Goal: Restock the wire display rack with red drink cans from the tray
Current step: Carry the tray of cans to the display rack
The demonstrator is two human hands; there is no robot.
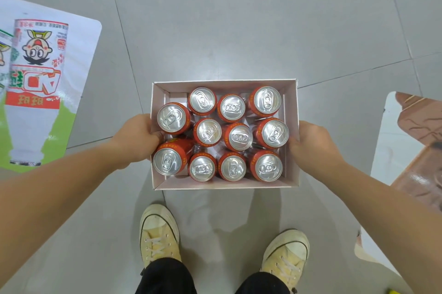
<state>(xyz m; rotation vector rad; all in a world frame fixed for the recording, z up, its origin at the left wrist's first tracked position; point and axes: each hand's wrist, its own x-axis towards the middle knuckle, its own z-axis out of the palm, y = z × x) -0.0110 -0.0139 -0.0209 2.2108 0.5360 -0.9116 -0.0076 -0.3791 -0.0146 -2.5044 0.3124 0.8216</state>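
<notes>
Head view, looking straight down. The person holds a shallow white cardboard tray [290,102] by its 2 short side walls. The left grip [136,138], a bare hand, curls its fingers over the left wall and in between 2 cans. The right grip [313,143] is closed round the right wall. The even 2-sided hold likely keeps the load level so the cans stay upright. 11 red aluminium drink cans with silver tops [238,137] counted, all standing in the tray in loose rows of 4, 3 and 4; the gap in the middle row sits at the left grip's fingers. The cans lie between the 2 grips, and none is held directly. The tray appears carried above the grey tiled floor [239,18], ahead of cream canvas shoes [159,234]. The wire display rack is not in view, so restocking is judged not yet begun. A printed bottle floor sticker [47,78] lies at left.
</notes>
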